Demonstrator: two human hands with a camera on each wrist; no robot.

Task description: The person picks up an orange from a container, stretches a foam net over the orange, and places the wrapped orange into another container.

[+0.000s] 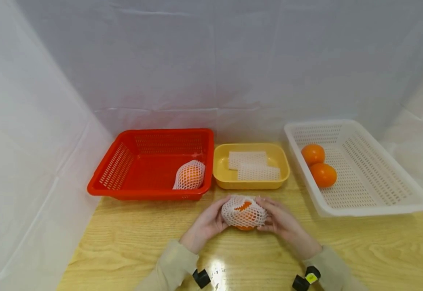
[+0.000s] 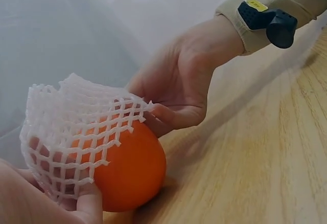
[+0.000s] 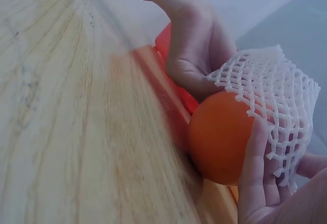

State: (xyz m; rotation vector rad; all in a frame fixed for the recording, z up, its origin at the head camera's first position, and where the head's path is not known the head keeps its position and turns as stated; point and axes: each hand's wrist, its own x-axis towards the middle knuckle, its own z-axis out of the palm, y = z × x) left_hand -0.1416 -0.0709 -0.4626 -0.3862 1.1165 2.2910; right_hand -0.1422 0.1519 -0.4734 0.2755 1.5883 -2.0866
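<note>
An orange fruit (image 2: 134,170) rests on the wooden table with a white foam net (image 1: 244,214) drawn over its upper part. Its lower part is bare in both wrist views. The left hand (image 1: 209,221) pinches the net's edge on the left side. On the right side, the right hand (image 1: 282,223) holds the net's edge between thumb and fingers. Through the net's opening on top, some orange skin shows in the head view.
Behind the hands stand a red basket (image 1: 124,193) with a netted fruit (image 1: 191,176), and a yellow tray (image 1: 249,185) with two flat foam nets (image 1: 259,172). A white basket (image 1: 375,210) at the right holds two bare orange fruits (image 1: 323,175).
</note>
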